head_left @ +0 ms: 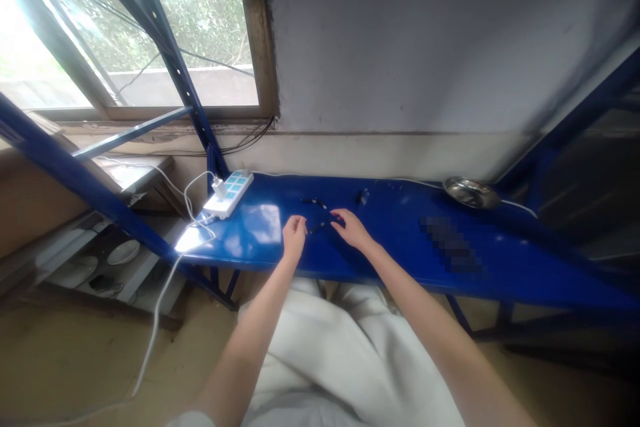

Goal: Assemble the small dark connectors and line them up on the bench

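Observation:
Over the blue tabletop [400,240], my left hand [294,237] has its thumb and fingers drawn together in a pinch. What sits inside that pinch is too small to make out. Right beside its fingertips is a small, thin black piece [317,228] with a lighter section. My right hand [353,231] comes in from the other side, thumb and forefinger apart, a dark gap between them. Another slim black piece [314,201] with pale bands lies just beyond both hands. Farther back is a small dark cluster [362,197] with a clear-looking part.
A white power strip [230,195] with a plug in it stands at the table's left end, its white cord [159,307] dropping to the floor. At the back right is a shiny metal dish [471,192]. A blurred dark object [453,247] lies on the right. Blue posts [185,73] frame the table.

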### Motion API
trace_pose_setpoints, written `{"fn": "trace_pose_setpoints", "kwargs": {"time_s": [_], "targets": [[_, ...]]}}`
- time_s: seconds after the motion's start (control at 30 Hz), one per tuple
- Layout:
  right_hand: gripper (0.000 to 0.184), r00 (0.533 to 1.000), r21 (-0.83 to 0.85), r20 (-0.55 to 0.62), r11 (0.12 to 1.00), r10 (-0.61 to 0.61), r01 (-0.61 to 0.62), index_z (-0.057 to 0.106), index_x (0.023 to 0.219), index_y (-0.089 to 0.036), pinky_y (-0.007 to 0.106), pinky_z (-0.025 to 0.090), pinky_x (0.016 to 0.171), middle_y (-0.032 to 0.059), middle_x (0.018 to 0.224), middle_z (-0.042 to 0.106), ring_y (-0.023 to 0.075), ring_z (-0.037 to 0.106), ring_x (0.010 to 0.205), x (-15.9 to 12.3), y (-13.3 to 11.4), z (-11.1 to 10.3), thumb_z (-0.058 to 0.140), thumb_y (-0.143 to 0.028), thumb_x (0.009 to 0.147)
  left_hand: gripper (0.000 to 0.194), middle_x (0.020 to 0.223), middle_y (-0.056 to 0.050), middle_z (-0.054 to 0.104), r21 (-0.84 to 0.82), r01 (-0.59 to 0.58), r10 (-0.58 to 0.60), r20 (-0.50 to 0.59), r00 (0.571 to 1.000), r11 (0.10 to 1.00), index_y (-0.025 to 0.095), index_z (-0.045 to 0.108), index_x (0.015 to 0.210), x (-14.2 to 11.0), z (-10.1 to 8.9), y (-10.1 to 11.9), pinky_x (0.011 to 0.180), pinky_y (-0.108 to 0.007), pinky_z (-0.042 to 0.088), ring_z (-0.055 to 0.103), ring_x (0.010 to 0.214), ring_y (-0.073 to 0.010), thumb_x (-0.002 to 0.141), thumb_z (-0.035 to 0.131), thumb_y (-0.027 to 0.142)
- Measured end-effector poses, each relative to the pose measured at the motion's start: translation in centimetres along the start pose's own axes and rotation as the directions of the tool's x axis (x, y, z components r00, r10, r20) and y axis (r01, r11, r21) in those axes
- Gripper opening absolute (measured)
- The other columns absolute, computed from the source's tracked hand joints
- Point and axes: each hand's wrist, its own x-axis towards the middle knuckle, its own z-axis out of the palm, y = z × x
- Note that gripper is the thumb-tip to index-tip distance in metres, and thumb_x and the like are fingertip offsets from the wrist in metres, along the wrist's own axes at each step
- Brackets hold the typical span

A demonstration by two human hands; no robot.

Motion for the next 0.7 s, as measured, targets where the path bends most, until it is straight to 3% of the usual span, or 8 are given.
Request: {"fn": "trace_pose_setpoints", "kwargs": {"time_s": [0.07, 0.2, 0.47, 0.7], "targets": [[0.032, 0.993, -0.100, 0.087, 0.991, -0.083, 0.091, 0.055, 0.113, -0.023, 0.042, 0.041, 0.088, 0.0068, 0.118, 0.055, 0.0220, 0.051, 0.106, 0.0, -0.9, 0.7, 0.047, -0.021, 0.083, 0.021, 0.052, 0.005, 0.045, -0.037, 0.014, -0.015, -0.012, 1.000, 0.999, 0.016, 0.055, 0.076, 0.0, 0.0, 0.0, 0.044, -0.018, 0.033, 0.040, 0.042, -0.0060, 0.082, 0.045, 0.034], [0.035, 0.985, -0.236, 0.163, 0.967, -0.061, 0.099, 0.055, 0.116, -0.026, 0.046, 0.039, 0.088, 0.0073, 0.125, 0.051, 0.0251, 0.046, 0.112, 0.3, -1.4, 1.7, 0.047, -0.019, 0.083, 0.023, 0.051, 0.006, 0.045, -0.057, 0.018, -0.019, -0.016, 1.000, 0.998, 0.016, 0.055, 0.076, 0.0, -0.1, 0.0, 0.043, -0.018, 0.033, 0.039, 0.041, -0.0055, 0.082, 0.044, 0.035], [0.027, 0.988, -0.303, 0.155, 0.951, -0.016, 0.063, 0.060, 0.107, -0.028, 0.046, 0.038, 0.084, 0.0070, 0.113, 0.056, 0.0252, 0.049, 0.103, 0.8, -1.2, 2.4, 0.045, -0.024, 0.086, 0.026, 0.051, 0.005, 0.046, -0.023, -0.002, 0.002, -0.024, 1.000, 1.000, 0.015, 0.057, 0.075, 0.1, 0.0, -0.3, 0.045, -0.018, 0.035, 0.042, 0.043, -0.0062, 0.081, 0.047, 0.039], [0.014, 0.989, -0.252, 0.149, 0.967, 0.005, 0.033, 0.059, 0.088, -0.023, 0.043, 0.039, 0.080, 0.0056, 0.100, 0.060, 0.0233, 0.051, 0.095, 0.6, -1.5, 2.3, 0.046, -0.025, 0.085, 0.023, 0.053, 0.004, 0.047, 0.010, -0.010, 0.010, -0.035, 0.999, 1.000, 0.016, 0.057, 0.075, 0.1, 0.0, -0.4, 0.049, -0.019, 0.038, 0.045, 0.047, -0.0070, 0.081, 0.048, 0.036]]}}
